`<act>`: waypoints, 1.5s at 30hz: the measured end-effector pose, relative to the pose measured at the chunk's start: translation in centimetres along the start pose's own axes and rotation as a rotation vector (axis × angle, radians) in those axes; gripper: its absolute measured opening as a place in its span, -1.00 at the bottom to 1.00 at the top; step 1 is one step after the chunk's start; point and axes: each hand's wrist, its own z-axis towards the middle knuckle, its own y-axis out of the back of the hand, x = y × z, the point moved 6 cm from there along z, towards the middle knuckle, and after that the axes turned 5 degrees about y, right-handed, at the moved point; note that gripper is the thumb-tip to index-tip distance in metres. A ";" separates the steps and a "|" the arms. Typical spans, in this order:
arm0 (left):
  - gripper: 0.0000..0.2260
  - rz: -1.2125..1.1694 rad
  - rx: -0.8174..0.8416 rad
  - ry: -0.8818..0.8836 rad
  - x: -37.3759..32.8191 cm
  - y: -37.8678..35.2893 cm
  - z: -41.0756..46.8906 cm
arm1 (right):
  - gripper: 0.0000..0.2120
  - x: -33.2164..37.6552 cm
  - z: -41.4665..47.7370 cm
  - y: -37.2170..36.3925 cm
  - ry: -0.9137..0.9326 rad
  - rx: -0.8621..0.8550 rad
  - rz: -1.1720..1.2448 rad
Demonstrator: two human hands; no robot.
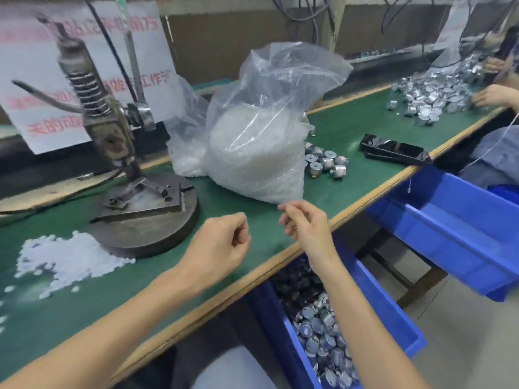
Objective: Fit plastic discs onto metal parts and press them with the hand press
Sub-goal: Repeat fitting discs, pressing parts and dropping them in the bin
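A person is working at a green-covered surface (351, 130), seen from above the hands. The left hand (222, 242) is hovering near the middle with its fingers curled into a loose fist; whether anything is sitting inside is hidden. The right hand (304, 224) is hovering just beside it, fingertips drawn together as if pinching something small, too blurred to name. A grey metal lever hand press on a round base (112, 127) is standing at far left, its nest looking unloaded. A loose pile of small white plastic discs (64, 256) is lying at near left, and a clear plastic bag of more discs (261, 130) is sitting behind the hands. Small silver cylindrical metal parts (325, 161) are lying right of the bag, and more are filling a blue plastic bin (379, 293) below the surface edge. This is likely the fitting step; next, a disc and part probably need joining and seating under the press.
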 end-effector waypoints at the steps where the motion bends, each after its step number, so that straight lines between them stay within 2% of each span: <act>1: -0.61 0.029 -0.025 0.003 0.6 2.1 -0.2 | -0.77 1.4 0.4 -2.5 0.030 0.071 0.011; 6: -0.61 0.179 -0.153 0.066 3.9 12.3 -2.8 | -0.82 7.4 0.2 -15.7 0.208 0.433 -0.028; 10: -0.65 0.292 -0.236 0.147 6.9 20.4 -6.8 | -0.83 11.7 -3.7 -27.0 0.423 0.822 -0.253; 13: -0.70 0.371 -0.308 0.225 9.1 25.9 -11.1 | -0.81 15.5 -7.1 -33.4 0.579 0.963 -0.246; 17: -0.88 0.442 -0.418 0.324 11.5 31.9 -17.4 | -0.83 19.3 -11.8 -40.9 0.745 1.089 -0.290; 21: -0.79 0.452 -0.428 0.488 14.8 34.8 -23.2 | -0.77 19.9 -16.7 -47.5 0.883 1.283 -0.457; 24: -0.91 0.492 -0.259 0.687 18.5 34.8 -26.4 | -0.74 18.3 -19.7 -51.2 0.993 1.455 -0.731; 25: -0.91 0.511 -0.145 0.766 19.9 34.4 -27.1 | -0.74 17.6 -20.4 -52.0 1.019 1.502 -0.840; 26: -0.82 0.522 -0.009 0.852 21.4 33.7 -27.8 | -0.78 16.8 -20.9 -52.6 1.034 1.534 -0.945; 28: -0.62 0.532 0.240 1.005 23.9 32.2 -29.1 | -0.89 15.7 -21.3 -53.5 1.055 1.547 -1.102; 29: -0.56 0.547 0.345 1.076 25.0 31.6 -29.6 | -0.83 15.3 -21.3 -53.8 1.062 1.539 -1.149; 30: -0.54 0.576 0.429 1.126 25.9 30.9 -29.9 | -0.77 15.2 -21.3 -53.9 1.073 1.528 -1.183; 32: -0.67 0.592 0.509 1.184 27.3 30.1 -29.9 | -0.74 14.7 -21.2 -54.2 1.092 1.495 -1.211; 34: -0.94 0.597 0.474 1.205 28.5 29.7 -29.6 | -0.80 14.5 -21.1 -54.5 1.109 1.479 -1.194; 36: -0.87 0.597 0.437 1.231 28.6 29.5 -29.6 | -0.95 14.4 -21.0 -54.7 1.119 1.466 -1.137; 38: -0.94 0.599 0.345 1.253 28.5 29.6 -29.7 | -0.78 14.4 -20.8 -54.6 1.094 1.446 -1.112; 39: -0.89 0.562 0.267 1.263 28.5 29.9 -29.7 | -0.75 14.4 -20.7 -54.6 1.087 1.440 -1.092; 41: -0.89 0.397 0.045 1.257 28.0 31.0 -29.6 | -0.75 14.5 -20.7 -54.4 1.077 1.421 -1.041; 45: -0.99 -0.134 -0.565 1.151 24.7 34.7 -28.5 | -0.71 15.5 -20.3 -53.8 1.030 1.347 -0.818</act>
